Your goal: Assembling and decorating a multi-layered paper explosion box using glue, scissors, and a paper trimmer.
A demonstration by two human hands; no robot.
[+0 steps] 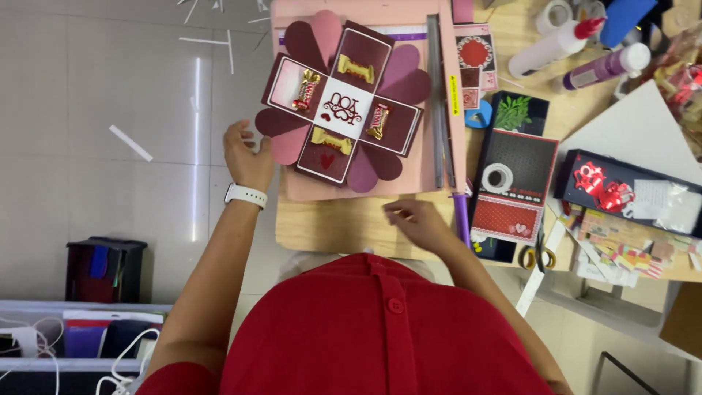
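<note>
An unfolded maroon paper box [342, 108] with pink heart flaps lies flat on a pink cutting board [365, 186]. Several wrapped candies [307, 91] sit on its panels around a white centre square. My left hand [247, 157], with a white watch on the wrist, rests at the board's left edge and touches a heart flap. My right hand [417, 222] hovers over the wooden table [329, 227] just below the board, fingers curled and pinched; whether they hold something small is unclear.
Right of the board lie a metal ruler [436, 102], a black card with a tape roll [512, 183], yellow-handled scissors [537, 256], glue bottles [556, 45], and a dark box with a red bow [621, 192]. Paper scraps litter the floor at left.
</note>
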